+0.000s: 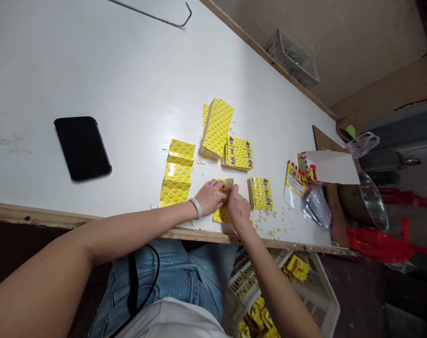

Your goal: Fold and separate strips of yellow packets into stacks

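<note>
One dark phone (82,149) lies well off to the left of the yellow piece (221,215) being worked, which I take as my landmark from my remote seat. Nearer, still on its left, a creased yellow sheet (178,171) lies flat. My left hand (209,198) comes in at the piece's left side, thumb and fingers clamped on it. Beyond the piece stand a tall yellow stack (218,129) and, slightly to the right, a printed bundle (239,152). My right hand (238,206) is curled against the piece's right side, close beside the left; I cannot tell whether its fingertips pinch or only press. I judge the step in hand to be close finger work on this piece, and the next move calls for a steady left hold and small right-hand motions. Right of the piece sit a smaller bundle (261,193) and loose scraps (268,223).
</note>
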Demonstrator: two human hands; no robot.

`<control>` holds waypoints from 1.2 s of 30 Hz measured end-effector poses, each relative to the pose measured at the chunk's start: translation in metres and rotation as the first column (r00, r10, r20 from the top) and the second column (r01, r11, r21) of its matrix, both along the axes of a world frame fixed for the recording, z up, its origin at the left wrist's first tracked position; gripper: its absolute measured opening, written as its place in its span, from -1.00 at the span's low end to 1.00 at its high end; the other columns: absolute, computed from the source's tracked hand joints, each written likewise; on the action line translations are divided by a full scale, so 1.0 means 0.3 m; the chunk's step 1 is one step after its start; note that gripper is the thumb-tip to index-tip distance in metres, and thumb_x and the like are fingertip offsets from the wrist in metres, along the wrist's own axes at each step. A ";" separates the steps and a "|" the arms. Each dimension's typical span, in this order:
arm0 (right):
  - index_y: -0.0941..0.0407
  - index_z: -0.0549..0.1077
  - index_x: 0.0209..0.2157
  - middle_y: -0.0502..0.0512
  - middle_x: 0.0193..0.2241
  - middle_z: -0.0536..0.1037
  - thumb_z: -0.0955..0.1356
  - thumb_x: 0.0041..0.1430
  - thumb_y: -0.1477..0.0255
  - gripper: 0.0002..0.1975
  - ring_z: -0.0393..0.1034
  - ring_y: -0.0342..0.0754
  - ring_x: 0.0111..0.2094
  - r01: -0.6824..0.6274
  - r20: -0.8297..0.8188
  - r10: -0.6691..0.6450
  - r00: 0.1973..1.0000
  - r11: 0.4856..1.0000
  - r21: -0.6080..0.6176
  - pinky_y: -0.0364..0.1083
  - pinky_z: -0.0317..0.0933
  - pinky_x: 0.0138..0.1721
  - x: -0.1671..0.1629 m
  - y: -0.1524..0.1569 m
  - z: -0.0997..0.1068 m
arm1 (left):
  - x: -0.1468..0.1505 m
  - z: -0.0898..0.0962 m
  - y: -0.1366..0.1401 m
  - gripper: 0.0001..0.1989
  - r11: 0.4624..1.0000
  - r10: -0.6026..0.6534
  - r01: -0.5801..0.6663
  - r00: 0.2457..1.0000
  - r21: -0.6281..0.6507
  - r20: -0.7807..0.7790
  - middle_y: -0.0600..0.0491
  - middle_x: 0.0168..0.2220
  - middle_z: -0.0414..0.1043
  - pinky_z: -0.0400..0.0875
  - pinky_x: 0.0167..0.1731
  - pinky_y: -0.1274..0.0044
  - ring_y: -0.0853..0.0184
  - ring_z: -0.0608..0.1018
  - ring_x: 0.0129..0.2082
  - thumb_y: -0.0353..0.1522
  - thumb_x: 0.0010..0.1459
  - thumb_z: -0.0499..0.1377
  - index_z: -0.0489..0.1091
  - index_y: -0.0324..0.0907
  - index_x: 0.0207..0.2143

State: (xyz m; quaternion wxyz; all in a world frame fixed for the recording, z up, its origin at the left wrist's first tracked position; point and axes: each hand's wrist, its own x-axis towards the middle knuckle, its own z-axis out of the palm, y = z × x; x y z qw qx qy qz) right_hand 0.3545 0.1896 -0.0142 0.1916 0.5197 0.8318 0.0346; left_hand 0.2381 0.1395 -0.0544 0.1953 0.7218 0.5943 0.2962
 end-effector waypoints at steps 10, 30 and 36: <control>0.13 0.12 -0.07 0.09 -0.33 0.49 0.36 0.00 0.23 -0.48 0.41 -0.05 -0.33 0.103 -0.782 -0.408 0.471 0.906 -0.410 -0.11 0.26 -0.31 0.162 -0.070 0.007 | -0.001 0.007 0.003 -0.87 1.000 0.007 -0.007 1.000 -0.020 0.009 -0.02 -0.08 0.28 0.25 -0.08 0.33 0.17 0.29 -0.07 -0.32 0.12 0.15 0.48 -0.10 -0.30; 0.12 0.23 -0.47 0.01 -0.53 0.35 0.15 0.24 0.49 -0.81 0.25 -0.14 -0.48 0.052 -0.808 -0.147 0.570 0.988 -0.143 -0.18 0.06 -0.43 0.160 -0.167 -0.029 | 0.010 -0.017 -0.044 -0.78 0.997 -0.055 0.057 0.998 0.059 -0.035 -0.13 -0.02 0.21 0.34 0.01 0.27 0.17 0.28 0.02 -0.51 0.17 0.03 0.40 -0.21 -0.17; 0.12 0.22 -0.45 0.02 -0.52 0.38 0.15 0.21 0.51 -0.84 0.27 -0.12 -0.47 0.093 -0.753 -0.225 0.619 0.972 -0.214 -0.18 0.07 -0.42 0.137 -0.159 -0.003 | 0.000 0.008 -0.034 -0.80 0.998 -0.053 0.056 0.995 -0.032 0.086 -0.10 -0.01 0.23 0.33 0.01 0.28 0.20 0.30 0.01 -0.46 0.19 0.02 0.40 -0.17 -0.18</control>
